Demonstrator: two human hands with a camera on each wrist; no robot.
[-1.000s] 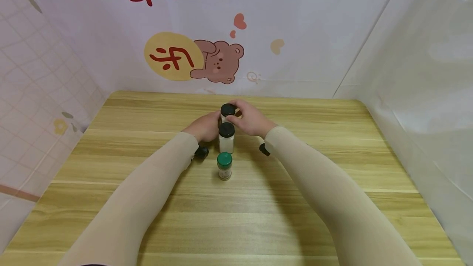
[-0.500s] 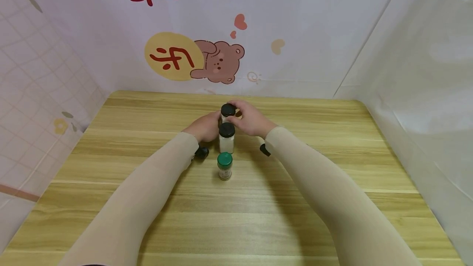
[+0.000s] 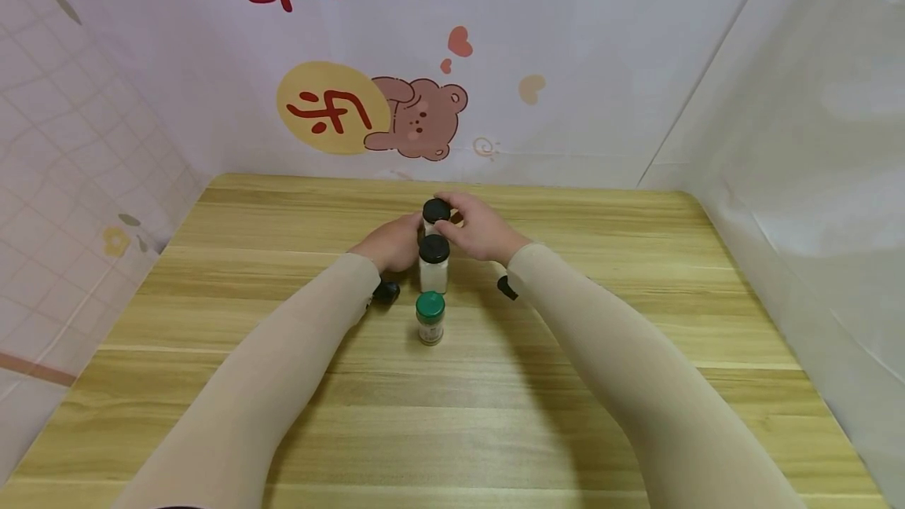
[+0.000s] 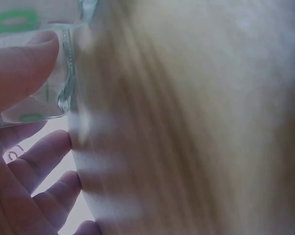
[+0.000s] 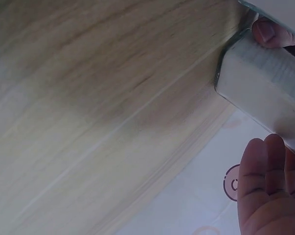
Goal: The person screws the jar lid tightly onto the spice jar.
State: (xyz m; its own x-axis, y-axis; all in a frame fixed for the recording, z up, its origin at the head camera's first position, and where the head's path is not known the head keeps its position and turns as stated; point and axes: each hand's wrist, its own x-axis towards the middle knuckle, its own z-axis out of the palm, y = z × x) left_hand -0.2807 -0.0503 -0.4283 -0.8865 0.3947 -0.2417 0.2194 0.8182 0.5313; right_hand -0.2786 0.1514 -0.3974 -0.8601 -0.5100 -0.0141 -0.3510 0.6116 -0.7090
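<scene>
Three jars stand upright in a line running away from me. The farthest, a square glass jar (image 3: 436, 211) with a black lid and pale contents, is between my hands. My left hand (image 3: 393, 243) holds its lower left side, the thumb (image 4: 22, 71) lying on the glass in the left wrist view. My right hand (image 3: 484, 228) grips it near the lid, thumb in front and fingers behind. The right wrist view shows its pale glass side (image 5: 260, 90). Just nearer is a second black-lidded jar (image 3: 434, 265). Closest stands a green-capped spice jar (image 3: 430, 319).
The wooden table (image 3: 438, 422) reaches back to a white wall sheet (image 3: 580, 61) printed with a bear and hearts. White sheets also hang at the left and right. Dark wrist devices show beneath both sleeves.
</scene>
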